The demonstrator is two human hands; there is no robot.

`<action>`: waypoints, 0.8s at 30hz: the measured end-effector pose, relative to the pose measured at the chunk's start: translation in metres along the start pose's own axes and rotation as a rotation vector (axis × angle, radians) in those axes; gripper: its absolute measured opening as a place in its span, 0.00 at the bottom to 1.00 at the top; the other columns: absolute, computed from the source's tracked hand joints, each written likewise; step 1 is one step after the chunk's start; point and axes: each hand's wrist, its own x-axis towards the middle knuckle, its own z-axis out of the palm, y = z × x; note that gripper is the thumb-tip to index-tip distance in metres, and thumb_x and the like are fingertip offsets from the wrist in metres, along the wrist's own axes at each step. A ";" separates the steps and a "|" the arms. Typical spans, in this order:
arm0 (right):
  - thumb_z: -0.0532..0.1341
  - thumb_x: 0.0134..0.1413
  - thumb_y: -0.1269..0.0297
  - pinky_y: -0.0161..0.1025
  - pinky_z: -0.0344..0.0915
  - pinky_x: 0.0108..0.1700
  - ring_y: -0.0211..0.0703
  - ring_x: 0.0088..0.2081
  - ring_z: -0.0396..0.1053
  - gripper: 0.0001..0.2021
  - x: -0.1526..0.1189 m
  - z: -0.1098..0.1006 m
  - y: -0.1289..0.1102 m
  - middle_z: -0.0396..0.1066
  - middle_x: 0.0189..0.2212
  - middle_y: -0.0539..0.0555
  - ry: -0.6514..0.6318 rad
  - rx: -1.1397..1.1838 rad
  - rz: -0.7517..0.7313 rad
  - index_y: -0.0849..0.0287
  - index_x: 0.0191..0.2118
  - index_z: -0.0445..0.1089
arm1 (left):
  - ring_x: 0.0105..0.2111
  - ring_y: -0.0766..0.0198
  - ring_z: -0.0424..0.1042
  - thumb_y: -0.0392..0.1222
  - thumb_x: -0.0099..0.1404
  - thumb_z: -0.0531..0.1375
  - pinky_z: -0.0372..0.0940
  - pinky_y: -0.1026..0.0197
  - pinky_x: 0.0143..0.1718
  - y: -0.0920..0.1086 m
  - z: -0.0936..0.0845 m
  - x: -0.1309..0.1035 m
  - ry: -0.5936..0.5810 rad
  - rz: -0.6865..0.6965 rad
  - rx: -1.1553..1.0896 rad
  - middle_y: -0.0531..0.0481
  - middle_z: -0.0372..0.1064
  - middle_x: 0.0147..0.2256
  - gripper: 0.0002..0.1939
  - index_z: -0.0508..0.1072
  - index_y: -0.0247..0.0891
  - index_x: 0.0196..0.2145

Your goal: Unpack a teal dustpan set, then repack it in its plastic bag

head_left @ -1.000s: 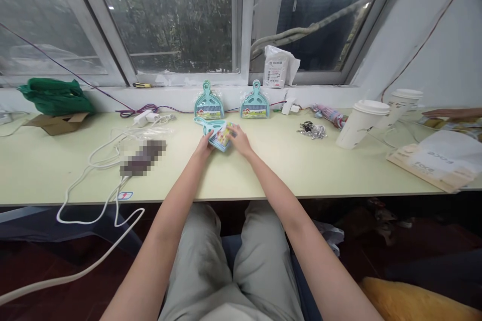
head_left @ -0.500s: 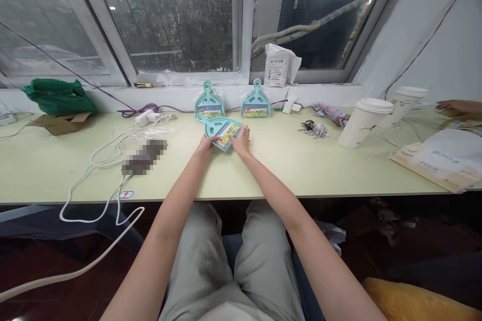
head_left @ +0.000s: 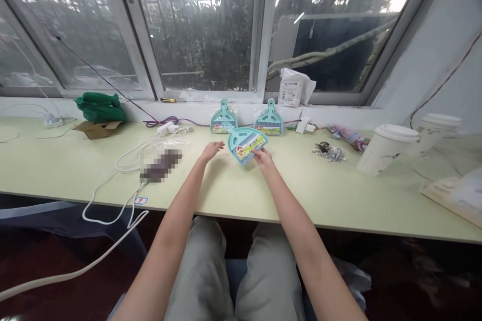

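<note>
The desk (head_left: pixel 339 200) was a long pale green one running under the window (head_left: pixel 203 25), and most of the clutter sat toward the back edge. A white cable (head_left: pixel 113 180) looped off the front on the left, with a green bag (head_left: pixel 100 107) behind it and two lidded paper cups (head_left: pixel 384 148) way over on the right. Two packaged teal dustpans (head_left: pixel 224 121) leaned upright against the sill.

A third dustpan set (head_left: pixel 245 143) was tipped up off the desk just in front of those two. The right hand (head_left: pixel 263 158) had its grip closed on the pack's lower right edge, fingers pinching the bristle end. The left hand (head_left: pixel 211 150) hung just beside it, grip apart and fingers loose, touching nothing as far as I could see.

Looks like thin plastic in a crinkly wrapper, so my guess is light, fairly stiff, a bit slippery. The handle or the wide rim seems like the surest place to hold it.

A keyring (head_left: pixel 327 150) lay to the right. One thing beside the cable was blurred out, and the label print was too small to read. I couldn't tell if the pack's bottom corner touched the desk.
</note>
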 end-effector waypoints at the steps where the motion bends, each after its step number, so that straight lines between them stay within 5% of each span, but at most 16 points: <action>1: 0.64 0.37 0.86 0.35 0.74 0.44 0.38 0.34 0.76 0.14 0.002 -0.003 -0.002 0.76 0.27 0.49 0.039 0.020 -0.006 0.61 0.30 0.69 | 0.54 0.45 0.64 0.49 0.65 0.50 0.55 0.45 0.57 -0.006 -0.010 0.005 0.102 0.001 0.227 0.36 0.69 0.51 0.22 0.73 0.33 0.47; 4: 0.63 0.38 0.86 0.33 0.74 0.43 0.37 0.33 0.76 0.14 0.009 -0.012 -0.005 0.75 0.25 0.47 0.135 0.079 -0.031 0.60 0.29 0.69 | 0.63 0.41 0.50 0.35 0.59 0.53 0.38 0.38 0.61 -0.027 -0.040 0.015 0.358 0.016 0.767 0.27 0.59 0.58 0.23 0.69 0.25 0.52; 7: 0.63 0.38 0.85 0.32 0.74 0.42 0.37 0.34 0.76 0.13 0.014 -0.019 -0.006 0.75 0.25 0.47 0.191 0.124 -0.047 0.60 0.29 0.68 | 0.61 0.39 0.53 0.31 0.56 0.53 0.32 0.34 0.60 -0.042 -0.066 0.019 0.422 -0.024 0.907 0.23 0.64 0.52 0.24 0.70 0.21 0.50; 10: 0.63 0.38 0.84 0.31 0.74 0.42 0.38 0.34 0.76 0.13 0.016 -0.021 -0.006 0.75 0.24 0.48 0.211 0.125 -0.052 0.59 0.28 0.67 | 0.54 0.41 0.64 0.32 0.56 0.53 0.32 0.32 0.59 -0.045 -0.081 0.017 0.408 -0.030 0.869 0.32 0.74 0.35 0.17 0.77 0.30 0.40; 14: 0.65 0.35 0.82 0.32 0.75 0.40 0.39 0.34 0.76 0.14 0.017 -0.021 -0.004 0.74 0.23 0.48 0.192 0.024 -0.077 0.57 0.26 0.65 | 0.48 0.45 0.68 0.32 0.55 0.55 0.40 0.36 0.59 -0.041 -0.080 0.010 0.405 0.051 0.813 0.40 0.71 0.23 0.10 0.77 0.39 0.27; 21: 0.67 0.35 0.76 0.37 0.77 0.37 0.44 0.36 0.77 0.14 0.022 -0.024 -0.009 0.74 0.25 0.49 0.104 -0.097 -0.203 0.54 0.23 0.62 | 0.47 0.50 0.68 0.32 0.56 0.56 0.51 0.45 0.57 -0.013 -0.061 0.009 0.347 0.325 0.488 0.41 0.75 0.34 0.11 0.76 0.42 0.23; 24: 0.67 0.35 0.75 0.35 0.76 0.38 0.43 0.38 0.76 0.13 0.021 -0.027 -0.012 0.75 0.27 0.49 0.157 -0.076 -0.185 0.54 0.25 0.62 | 0.40 0.54 0.72 0.33 0.55 0.58 0.60 0.52 0.50 -0.002 -0.058 0.002 0.116 0.349 0.249 0.44 0.76 0.33 0.11 0.77 0.42 0.21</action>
